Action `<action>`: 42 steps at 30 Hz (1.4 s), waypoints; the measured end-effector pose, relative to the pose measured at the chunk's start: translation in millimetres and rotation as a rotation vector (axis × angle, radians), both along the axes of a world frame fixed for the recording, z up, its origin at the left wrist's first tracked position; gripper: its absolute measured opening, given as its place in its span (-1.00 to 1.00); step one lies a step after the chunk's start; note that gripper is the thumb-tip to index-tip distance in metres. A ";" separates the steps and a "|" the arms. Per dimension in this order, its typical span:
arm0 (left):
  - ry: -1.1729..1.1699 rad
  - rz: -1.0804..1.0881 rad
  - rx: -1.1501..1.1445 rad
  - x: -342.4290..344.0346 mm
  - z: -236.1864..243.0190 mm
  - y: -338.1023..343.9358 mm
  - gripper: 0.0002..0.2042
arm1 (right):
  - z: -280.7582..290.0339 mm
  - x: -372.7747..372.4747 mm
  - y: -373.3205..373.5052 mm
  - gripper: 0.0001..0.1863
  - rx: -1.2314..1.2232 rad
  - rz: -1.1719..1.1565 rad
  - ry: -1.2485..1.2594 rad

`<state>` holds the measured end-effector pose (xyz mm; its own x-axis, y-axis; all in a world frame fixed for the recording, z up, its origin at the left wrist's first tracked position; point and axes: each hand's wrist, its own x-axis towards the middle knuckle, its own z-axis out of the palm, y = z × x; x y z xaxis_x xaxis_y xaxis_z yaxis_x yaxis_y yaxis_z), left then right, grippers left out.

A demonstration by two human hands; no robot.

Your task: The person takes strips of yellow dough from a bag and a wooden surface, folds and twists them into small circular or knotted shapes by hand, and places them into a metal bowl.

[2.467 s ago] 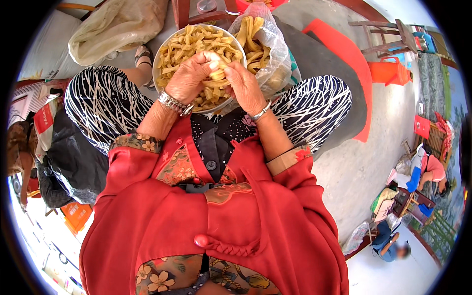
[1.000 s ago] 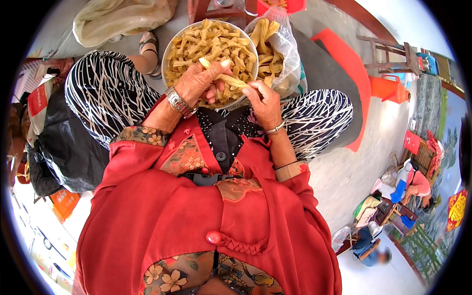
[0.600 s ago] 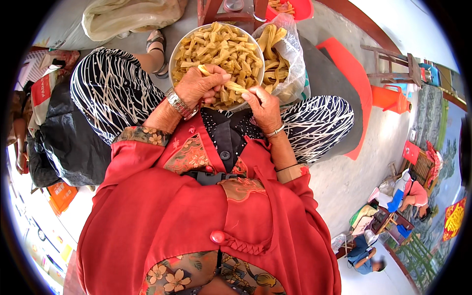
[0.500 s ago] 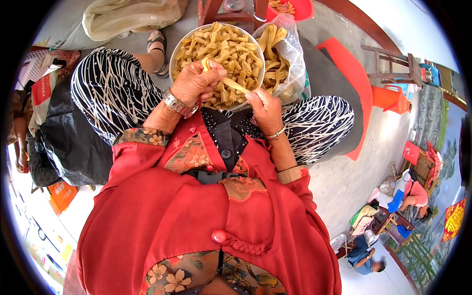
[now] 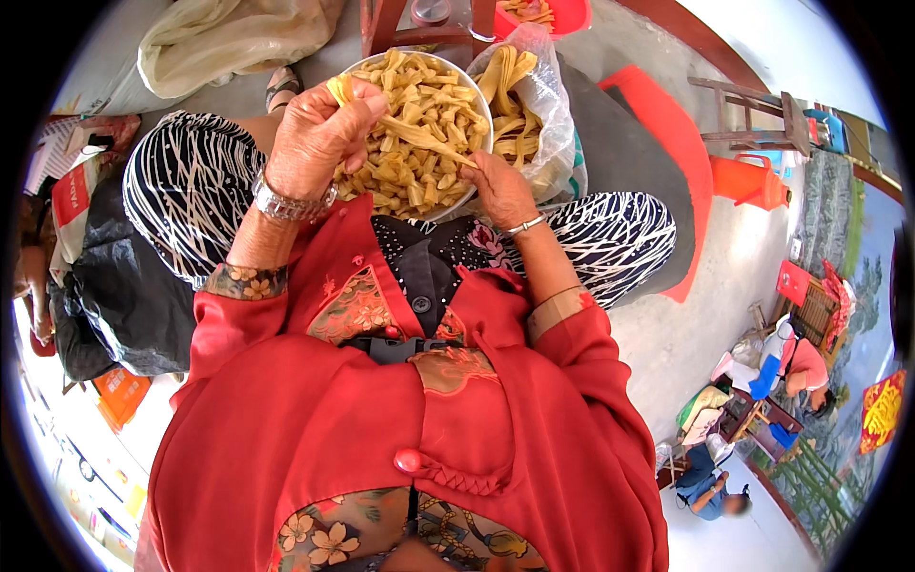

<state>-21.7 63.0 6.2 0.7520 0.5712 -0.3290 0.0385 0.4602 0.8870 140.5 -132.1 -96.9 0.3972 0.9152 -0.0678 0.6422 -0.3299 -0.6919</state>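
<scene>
A long yellow-brown strip (image 5: 424, 140), soft and folded lengthwise, stretches between my two hands. My left hand (image 5: 321, 141) is closed on its left end, and a yellow tip sticks up above the fingers. My right hand (image 5: 503, 193) pinches the other end between thumb and fingers. Beneath the strip stands a round, pale-rimmed basin (image 5: 490, 131) heaped with short, knotted yellow-brown pieces (image 5: 434, 95). Touching the basin's right side is a clear plastic bag (image 5: 557, 114), holding longer loose strips (image 5: 515, 95) of the same kind. My left hand covers part of the basin's left side.
Beyond the basin are a wooden stool's legs (image 5: 383, 24) and a red bowl (image 5: 572, 17) with more pieces. A crumpled pale sack (image 5: 224, 43) lies at far left, a black bag (image 5: 129, 296) on the left. An orange-red watering-can-like container (image 5: 762, 181) and several people are on the right.
My left hand has moved left, away from my right hand. The strip between them now shows a longer stretch. The whole view has shifted slightly.
</scene>
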 end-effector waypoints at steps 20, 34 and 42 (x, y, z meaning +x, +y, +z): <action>-0.748 0.030 -0.089 10.1 143.2 64.2 -0.71 | 266.0 31.1 54.8 -0.69 0.667 -0.092 0.149; -0.241 -0.086 -0.077 16.9 81.8 13.0 -0.92 | 192.4 2.4 62.5 -0.62 -0.003 0.197 0.542; -0.179 -0.042 -0.057 35.3 94.5 55.1 -0.97 | 202.9 22.8 90.3 -0.60 0.215 0.134 0.230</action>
<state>13.5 118.1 100.8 0.8239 0.5227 -0.2189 -0.0974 0.5112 0.8539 163.3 -41.7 106.0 0.2687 0.9614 0.0589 0.4894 -0.0836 -0.8681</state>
